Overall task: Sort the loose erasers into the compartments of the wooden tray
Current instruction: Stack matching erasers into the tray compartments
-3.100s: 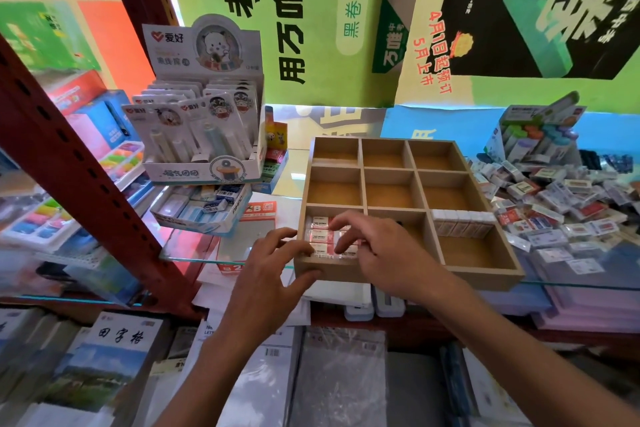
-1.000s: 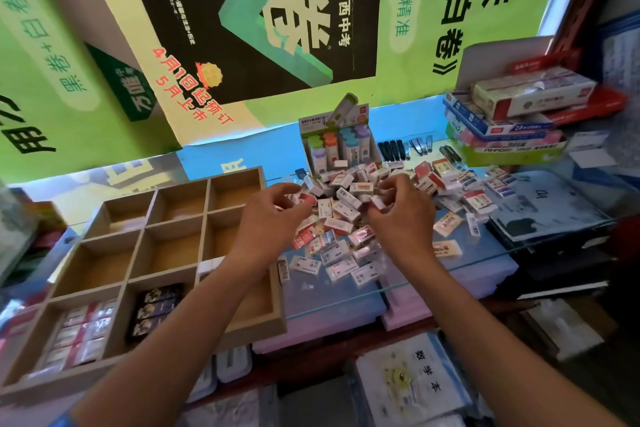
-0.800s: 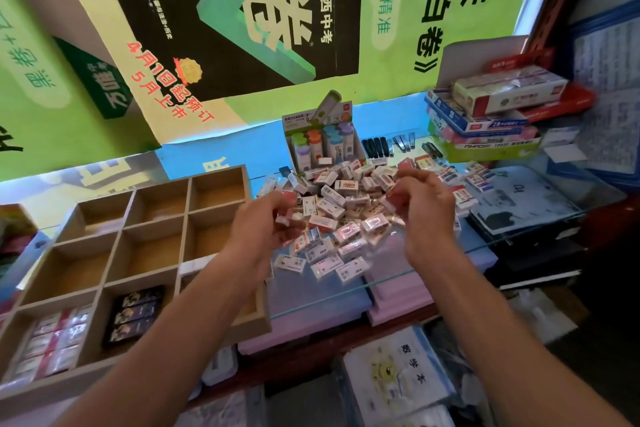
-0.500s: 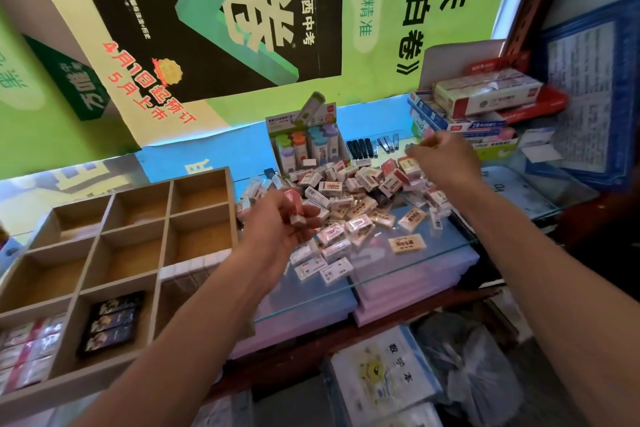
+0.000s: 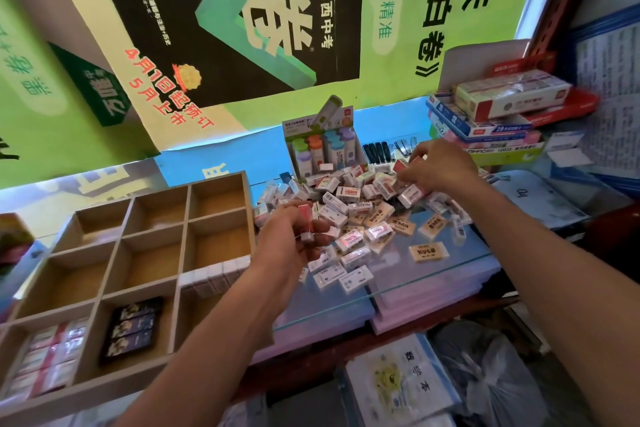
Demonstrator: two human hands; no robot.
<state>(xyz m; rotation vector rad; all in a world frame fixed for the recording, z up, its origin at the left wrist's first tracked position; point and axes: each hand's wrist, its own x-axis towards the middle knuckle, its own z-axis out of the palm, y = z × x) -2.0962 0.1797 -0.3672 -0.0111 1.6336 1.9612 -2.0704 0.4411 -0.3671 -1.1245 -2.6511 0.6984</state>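
Two hands are seen over the glass shelf [image 5: 398,289]. A red-and-white eraser [image 5: 305,221] is pinched upright between thumb and curled fingers of the left hand [image 5: 289,243], held above the near left edge of the eraser pile [image 5: 363,215], just right of the wooden tray [image 5: 114,284]. The right hand [image 5: 438,168] is reached farther back, over the far right part of the pile; its fingers [image 5: 407,180] are curled down among the erasers, and a white eraser with red print [image 5: 410,193] is touched or lightly gripped at the fingertips — which of the two cannot be told.

Loose erasers are heaped and scattered on the glass between the tray and a stack of boxes [image 5: 498,118] at the right. Several tan erasers [image 5: 427,251] are noted lying flat toward the near right of the pile.

Nine compartments are counted in the tray, in three rows. Red-and-white erasers [image 5: 45,360] are packed in the near left compartment; black-wrapped erasers [image 5: 133,329] are laid in the near middle one. A row of white erasers [image 5: 214,276] is stood along the back wall of the near right compartment, partly hidden by the left forearm. The six compartments behind are seen with bare wooden floors.

A display box of coloured correction-tape dispensers [image 5: 322,146] is stood behind the pile. Green and black posters [image 5: 221,17] are hung on the wall beyond.
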